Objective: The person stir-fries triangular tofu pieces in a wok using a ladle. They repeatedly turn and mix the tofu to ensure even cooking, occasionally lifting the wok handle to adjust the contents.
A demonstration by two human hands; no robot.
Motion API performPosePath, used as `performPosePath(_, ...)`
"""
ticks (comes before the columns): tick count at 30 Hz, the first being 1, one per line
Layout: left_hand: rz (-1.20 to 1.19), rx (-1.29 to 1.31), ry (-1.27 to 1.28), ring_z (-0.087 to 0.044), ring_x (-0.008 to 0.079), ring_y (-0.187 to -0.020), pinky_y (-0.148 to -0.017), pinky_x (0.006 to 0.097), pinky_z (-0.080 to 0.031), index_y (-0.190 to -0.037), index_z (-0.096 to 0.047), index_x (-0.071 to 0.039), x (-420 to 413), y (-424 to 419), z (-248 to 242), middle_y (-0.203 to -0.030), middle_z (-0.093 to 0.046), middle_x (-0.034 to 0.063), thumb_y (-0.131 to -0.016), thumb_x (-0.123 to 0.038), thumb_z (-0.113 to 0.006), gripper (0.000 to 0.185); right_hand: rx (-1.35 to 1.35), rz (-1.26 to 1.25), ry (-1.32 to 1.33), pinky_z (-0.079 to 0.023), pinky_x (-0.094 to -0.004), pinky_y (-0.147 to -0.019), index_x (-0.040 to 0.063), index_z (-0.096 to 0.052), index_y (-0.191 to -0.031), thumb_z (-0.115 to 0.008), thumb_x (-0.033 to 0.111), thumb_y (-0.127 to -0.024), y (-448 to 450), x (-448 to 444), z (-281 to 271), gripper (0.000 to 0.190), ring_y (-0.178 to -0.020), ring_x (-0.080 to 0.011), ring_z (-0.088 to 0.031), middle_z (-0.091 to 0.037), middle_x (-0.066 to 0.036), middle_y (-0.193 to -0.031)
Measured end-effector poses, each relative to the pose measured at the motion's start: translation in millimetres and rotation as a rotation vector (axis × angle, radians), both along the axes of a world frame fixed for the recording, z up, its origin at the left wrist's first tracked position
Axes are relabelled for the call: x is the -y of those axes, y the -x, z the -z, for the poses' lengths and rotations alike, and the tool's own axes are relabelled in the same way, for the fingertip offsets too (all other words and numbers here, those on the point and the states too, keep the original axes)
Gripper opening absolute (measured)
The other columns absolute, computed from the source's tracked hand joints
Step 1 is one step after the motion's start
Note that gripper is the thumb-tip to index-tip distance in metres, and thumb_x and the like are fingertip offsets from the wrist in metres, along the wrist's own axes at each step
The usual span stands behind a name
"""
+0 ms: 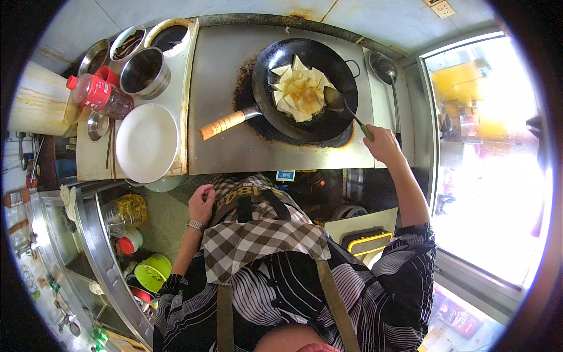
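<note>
My right hand (383, 143) grips the green handle of a metal ladle (335, 99). The bowl of the ladle rests inside a black wok (303, 134), at the right side of a heap of pale, flat, pointed pieces that look like tofu (298, 88). Brownish liquid shows over the middle of the heap. The wok's wooden handle (222, 124) points left, with no hand on it. Beside my checked apron hangs my left hand (201, 204), fingers loosely curled, nothing seen in it.
On the left counter stand a white bowl (147, 143), a steel pot (145, 72), a red-capped bottle (100, 96) and several sauce containers. Another ladle (382, 68) lies right of the wok. A bright window (484, 176) is at far right. Below left sits an oil jug (126, 214).
</note>
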State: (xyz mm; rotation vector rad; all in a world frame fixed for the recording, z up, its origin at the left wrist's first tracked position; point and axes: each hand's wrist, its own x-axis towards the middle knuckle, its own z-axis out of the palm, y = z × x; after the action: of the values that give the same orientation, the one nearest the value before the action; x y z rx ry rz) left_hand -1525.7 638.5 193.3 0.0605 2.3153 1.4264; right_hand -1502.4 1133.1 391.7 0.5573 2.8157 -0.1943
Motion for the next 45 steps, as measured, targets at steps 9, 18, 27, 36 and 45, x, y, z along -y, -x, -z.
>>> performPosePath(9,0.000,0.051,-0.024,-0.057,0.0094,-0.069,-0.065,0.0251,-0.049,-0.104,-0.063,-0.002,-2,2,-1,-0.078,-0.063,0.0029,-0.088,-0.020,-0.061,0.024,0.082,-0.060,-0.390,-0.051,-0.0469,-0.071,0.012,-0.054,-0.112,-0.057,0.016,-0.085,24,-26,-7,0.028,-0.081,-0.0353,-0.065,-0.065,-0.017,-0.082)
performPosePath(18,-0.013,0.067,-0.051,-0.057,0.0098,-0.069,-0.066,0.0254,-0.049,-0.104,-0.063,-0.002,-1,-1,3,-0.081,-0.064,0.0043,-0.088,-0.020,-0.062,0.024,-0.020,0.033,-0.237,-0.049,-0.0471,-0.076,0.012,-0.055,-0.116,-0.060,0.020,-0.082,24,-27,-25,0.035,-0.087,-0.0367,-0.063,-0.065,-0.017,-0.087)
performPosePath(27,-0.006,0.026,-0.032,-0.059,0.0105,-0.070,-0.067,0.0259,-0.049,-0.103,-0.063,-0.002,-2,1,-2,-0.080,-0.064,0.0050,-0.087,-0.019,-0.061,0.024,0.167,0.358,0.420,-0.043,-0.0265,-0.038,-0.003,-0.063,-0.107,-0.058,0.018,-0.085,13,-20,-23,0.031,-0.040,-0.0130,-0.052,-0.057,-0.008,-0.057)
performPosePath(36,0.026,0.026,-0.004,-0.059,0.0110,-0.069,-0.066,0.0259,-0.049,-0.103,-0.063,-0.003,-9,6,-1,-0.078,-0.064,0.0052,-0.087,-0.019,-0.060,0.022,0.597,0.474,0.475,-0.031,-0.0245,-0.031,0.002,-0.063,-0.078,-0.053,0.025,-0.087,38,-6,-42,0.027,-0.035,-0.0090,-0.044,-0.055,-0.004,-0.053)
performPosePath(45,0.060,0.038,-0.026,-0.058,0.0087,-0.068,-0.065,0.0245,-0.049,-0.103,-0.063,-0.003,-10,10,0,-0.078,-0.063,0.0036,-0.088,-0.018,-0.061,0.022,0.705,0.529,0.785,-0.025,-0.0220,-0.028,0.005,-0.063,-0.084,-0.050,0.025,-0.092,57,-16,-35,0.025,-0.031,-0.0050,-0.033,-0.051,-0.002,-0.050)
